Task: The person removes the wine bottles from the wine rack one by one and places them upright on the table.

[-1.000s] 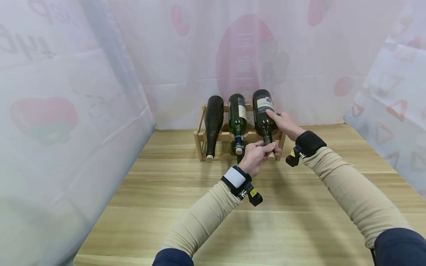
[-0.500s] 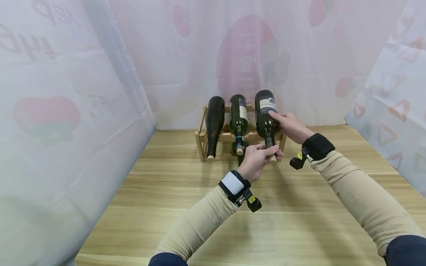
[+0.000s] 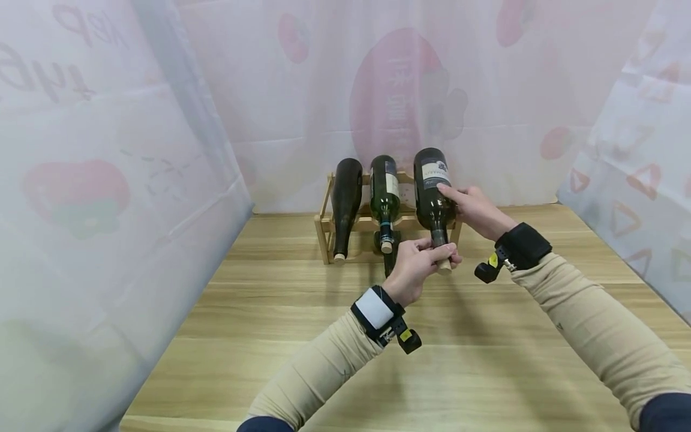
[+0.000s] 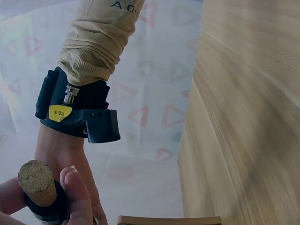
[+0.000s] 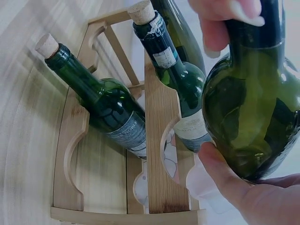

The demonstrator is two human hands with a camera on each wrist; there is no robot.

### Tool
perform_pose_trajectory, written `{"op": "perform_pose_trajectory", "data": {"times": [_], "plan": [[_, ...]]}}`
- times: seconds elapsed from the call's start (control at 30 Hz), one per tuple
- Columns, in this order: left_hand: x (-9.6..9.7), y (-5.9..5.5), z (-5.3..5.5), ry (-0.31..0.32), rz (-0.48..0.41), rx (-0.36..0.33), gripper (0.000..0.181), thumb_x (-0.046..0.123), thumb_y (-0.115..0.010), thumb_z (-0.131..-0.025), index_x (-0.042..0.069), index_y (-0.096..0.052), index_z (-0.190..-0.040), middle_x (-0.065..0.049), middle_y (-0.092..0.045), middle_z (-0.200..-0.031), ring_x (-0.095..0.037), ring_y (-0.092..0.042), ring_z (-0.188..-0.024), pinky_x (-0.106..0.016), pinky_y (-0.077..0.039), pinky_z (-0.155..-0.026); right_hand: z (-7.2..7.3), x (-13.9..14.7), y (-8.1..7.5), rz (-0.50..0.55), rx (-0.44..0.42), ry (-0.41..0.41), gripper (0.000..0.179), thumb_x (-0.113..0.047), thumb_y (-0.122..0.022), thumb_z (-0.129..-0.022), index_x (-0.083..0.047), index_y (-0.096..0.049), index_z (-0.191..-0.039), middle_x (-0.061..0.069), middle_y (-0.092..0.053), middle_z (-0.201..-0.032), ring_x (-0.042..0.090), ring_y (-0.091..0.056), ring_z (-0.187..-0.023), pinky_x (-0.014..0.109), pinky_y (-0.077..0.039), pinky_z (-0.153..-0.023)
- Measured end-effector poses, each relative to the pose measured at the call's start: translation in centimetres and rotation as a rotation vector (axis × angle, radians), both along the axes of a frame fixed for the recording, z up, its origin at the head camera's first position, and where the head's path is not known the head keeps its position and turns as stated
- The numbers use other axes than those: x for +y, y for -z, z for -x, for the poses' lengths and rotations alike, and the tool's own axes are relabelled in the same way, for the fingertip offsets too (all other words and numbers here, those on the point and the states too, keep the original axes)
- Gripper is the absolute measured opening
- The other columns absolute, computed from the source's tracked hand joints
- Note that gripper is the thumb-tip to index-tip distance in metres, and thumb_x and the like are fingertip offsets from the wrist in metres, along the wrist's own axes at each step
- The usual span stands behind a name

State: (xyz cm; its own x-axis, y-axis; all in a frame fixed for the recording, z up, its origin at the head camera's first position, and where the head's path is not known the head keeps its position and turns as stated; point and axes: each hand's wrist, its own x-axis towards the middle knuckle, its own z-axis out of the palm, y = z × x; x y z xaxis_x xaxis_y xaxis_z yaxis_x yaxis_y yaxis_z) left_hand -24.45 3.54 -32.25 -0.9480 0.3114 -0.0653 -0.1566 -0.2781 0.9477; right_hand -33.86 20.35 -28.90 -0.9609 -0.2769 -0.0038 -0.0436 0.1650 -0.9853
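Note:
In the head view my left hand (image 3: pixel 417 271) pinches the neck of a dark wine bottle (image 3: pixel 432 201) close to its cork (image 3: pixel 445 266). My right hand (image 3: pixel 477 211) holds the same bottle by its body, the thumb lying by the white label. This bottle lies at the right end of a two-tier wooden wine rack (image 3: pixel 324 237), neck toward me. In the right wrist view its rounded shoulder (image 5: pixel 253 108) appears apart from the upper rail's notch. A green bottle (image 3: pixel 384 192) lies in the middle and a darker one (image 3: pixel 346 198) at the left.
Another corked green bottle (image 5: pixel 115 112) lies on the rack's lower tier, mostly hidden from the head view. The rack stands toward the back of a wooden table (image 3: pixel 259 336). Printed white curtains (image 3: pixel 291 120) close off the back and sides.
The held bottle has shifted slightly toward me and to the right, with both hands staying on it. My right wrist has moved right and nearer. The other bottles keep their places in the rack.

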Motion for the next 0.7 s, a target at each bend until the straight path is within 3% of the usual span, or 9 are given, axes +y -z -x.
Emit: {"op": "perform_pose_trajectory", "data": {"times": [0.2,0.4,0.6,0.7], "plan": [[0.5,0.0,-0.5,-0.002,-0.01,-0.001,0.011,0.01,-0.069,-0.088,0.002,-0.069,-0.095,-0.009,-0.072,-0.08,-0.013,-0.071,-0.074,-0.03,-0.058,-0.082,-0.5,0.5,0.1,-0.027,0.008,-0.009,0.062,-0.043,-0.046,-0.1,0.012,-0.043,-0.127,-0.007,-0.062,-0.09,0.002,-0.062,-0.082,0.018,-0.051,-0.079],[1.4,0.0,-1.1,0.002,-0.031,0.014,0.01,0.008,-0.069,-0.088,0.001,-0.07,-0.094,-0.015,-0.073,-0.083,-0.012,-0.07,-0.071,-0.028,-0.058,-0.077,-1.1,1.3,0.0,-0.037,0.012,-0.013,0.065,-0.044,-0.045,-0.1,0.013,-0.04,-0.13,-0.009,-0.063,-0.091,0.002,-0.063,-0.084,0.017,-0.051,-0.08],[2.4,-0.2,-1.3,0.0,-0.065,0.022,0.009,0.006,-0.07,-0.087,-0.001,-0.071,-0.093,-0.016,-0.073,-0.081,-0.012,-0.069,-0.069,-0.025,-0.058,-0.072,-1.4,1.9,-0.5,-0.015,0.026,0.011,0.056,-0.042,-0.048,-0.1,0.009,-0.046,-0.123,-0.01,-0.065,-0.086,0.002,-0.063,-0.081,0.018,-0.052,-0.077],[2.7,-0.2,-1.4,0.005,-0.074,0.023,0.008,0.005,-0.07,-0.087,-0.001,-0.071,-0.092,-0.022,-0.072,-0.086,-0.012,-0.069,-0.069,-0.025,-0.058,-0.07,-1.6,2.2,-0.6,-0.012,0.029,0.019,0.051,-0.041,-0.049,-0.1,0.006,-0.048,-0.119,-0.011,-0.065,-0.084,0.002,-0.063,-0.08,0.017,-0.052,-0.076]]}}
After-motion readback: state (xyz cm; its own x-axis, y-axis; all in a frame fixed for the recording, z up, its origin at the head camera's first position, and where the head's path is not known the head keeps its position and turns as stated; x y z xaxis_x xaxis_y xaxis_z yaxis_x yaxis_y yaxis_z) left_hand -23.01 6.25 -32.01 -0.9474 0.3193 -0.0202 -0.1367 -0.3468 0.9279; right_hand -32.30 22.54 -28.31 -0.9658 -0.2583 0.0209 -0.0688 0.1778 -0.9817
